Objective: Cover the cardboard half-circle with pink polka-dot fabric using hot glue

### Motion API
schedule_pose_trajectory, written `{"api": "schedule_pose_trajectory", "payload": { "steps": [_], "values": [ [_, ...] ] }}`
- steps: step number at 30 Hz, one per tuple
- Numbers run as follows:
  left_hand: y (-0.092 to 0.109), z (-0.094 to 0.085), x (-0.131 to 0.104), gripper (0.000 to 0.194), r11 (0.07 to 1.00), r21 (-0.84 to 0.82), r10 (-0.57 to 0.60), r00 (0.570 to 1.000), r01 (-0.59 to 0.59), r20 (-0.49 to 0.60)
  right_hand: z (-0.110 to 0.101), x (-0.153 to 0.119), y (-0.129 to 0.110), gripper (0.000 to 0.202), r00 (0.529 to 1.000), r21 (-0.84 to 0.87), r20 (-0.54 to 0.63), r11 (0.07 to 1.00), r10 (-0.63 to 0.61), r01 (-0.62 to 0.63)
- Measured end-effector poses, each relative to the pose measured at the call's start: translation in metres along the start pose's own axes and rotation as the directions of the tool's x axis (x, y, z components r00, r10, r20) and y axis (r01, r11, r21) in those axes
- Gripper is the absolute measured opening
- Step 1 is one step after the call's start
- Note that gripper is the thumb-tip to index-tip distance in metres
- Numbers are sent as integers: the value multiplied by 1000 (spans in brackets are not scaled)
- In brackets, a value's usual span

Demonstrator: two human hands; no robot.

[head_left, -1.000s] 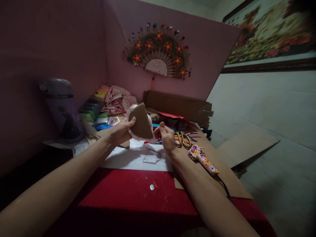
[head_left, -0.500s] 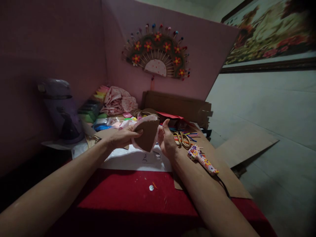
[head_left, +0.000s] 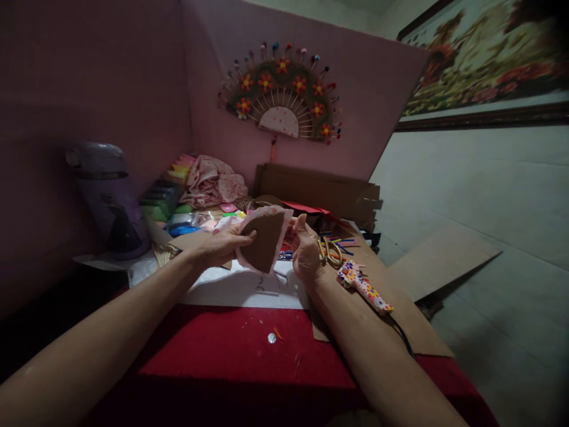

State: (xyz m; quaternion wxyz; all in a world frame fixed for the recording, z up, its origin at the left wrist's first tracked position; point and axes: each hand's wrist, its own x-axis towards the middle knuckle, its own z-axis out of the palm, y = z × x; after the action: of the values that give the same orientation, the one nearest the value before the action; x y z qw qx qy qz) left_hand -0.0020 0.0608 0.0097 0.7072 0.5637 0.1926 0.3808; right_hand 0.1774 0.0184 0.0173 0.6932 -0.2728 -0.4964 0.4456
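My left hand (head_left: pixel 229 244) grips a curved piece of cardboard (head_left: pixel 263 242) by its left side, thumb on the front face and fingers hidden behind. Pink fabric (head_left: pixel 284 218) backs the cardboard, and its border sticks out past the edges. Close to the right edge of this piece is my right hand (head_left: pixel 304 252), thumb raised apart from the bent fingers. Its fingertips are at the fabric border; whether they touch it is hard to tell. Gold-handled scissors (head_left: pixel 331 252) and a flower-patterned glue gun (head_left: pixel 364 287) lie just right of that hand.
White paper (head_left: pixel 242 290) lies on the red tablecloth (head_left: pixel 213 350) under my hands. A purple flask (head_left: pixel 109 198) stands at left, near crumpled pink cloth (head_left: pixel 213 181). Cardboard sheets (head_left: pixel 317 190) lean at the back. A decorated fan (head_left: pixel 280 98) hangs on the pink panel.
The cardboard piece has turned slightly, so more of the fabric border shows along its top and right edges. My right hand has shifted a little to the right.
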Motion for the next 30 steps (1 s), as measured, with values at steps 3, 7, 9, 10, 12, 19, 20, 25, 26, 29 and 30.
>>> {"api": "schedule_pose_trajectory", "payload": {
  "steps": [3, 7, 9, 10, 12, 19, 20, 25, 26, 29, 30],
  "values": [
    [-1, -1, 1, 37, 999, -27, -16, 1000, 16, 9, 0, -1, 0, 56, 1000, -5, -2, 1000, -8, 8],
    [1, 2, 0, 39, 998, -54, -29, 999, 30, 16, -1, -1, 1, 55, 1000, -4, 4, 1000, -13, 13],
    [1, 2, 0, 40, 998, -51, -36, 999, 37, 13, -2, 0, 1, 49, 1000, -5, 5, 1000, -21, 21],
    [1, 1, 0, 40, 998, -45, -43, 999, 43, 10, -3, 0, 2, 44, 1000, -7, 3, 1000, -24, 24],
    [0, 0, 0, 42, 998, -33, -56, 998, 56, 3, -4, 1, 3, 34, 1000, -10, 0, 1000, -28, 28],
    [-1, 1, -2, 44, 997, -27, -65, 996, 66, 62, -3, 3, 2, 24, 997, -3, 44, 998, -59, 59],
    [-1, 1, -2, 42, 997, -34, -68, 996, 70, 65, -3, 3, 2, 24, 997, -7, 44, 998, -60, 60],
    [1, 2, -2, 41, 993, -97, -58, 998, 61, 34, -3, 3, 3, 26, 999, -31, 28, 999, -23, 24],
    [2, 2, -2, 42, 993, -106, -53, 998, 55, 23, -4, 3, 3, 27, 1000, -41, 23, 999, -13, 14],
    [5, 3, -3, 47, 993, -114, -28, 1000, 30, 13, -4, 2, 3, 27, 1000, -71, 30, 997, -5, 7],
    [6, 3, -3, 49, 993, -113, -15, 1000, 16, 14, -4, 1, 2, 28, 999, -77, 37, 997, -9, 12]
  ]
}}
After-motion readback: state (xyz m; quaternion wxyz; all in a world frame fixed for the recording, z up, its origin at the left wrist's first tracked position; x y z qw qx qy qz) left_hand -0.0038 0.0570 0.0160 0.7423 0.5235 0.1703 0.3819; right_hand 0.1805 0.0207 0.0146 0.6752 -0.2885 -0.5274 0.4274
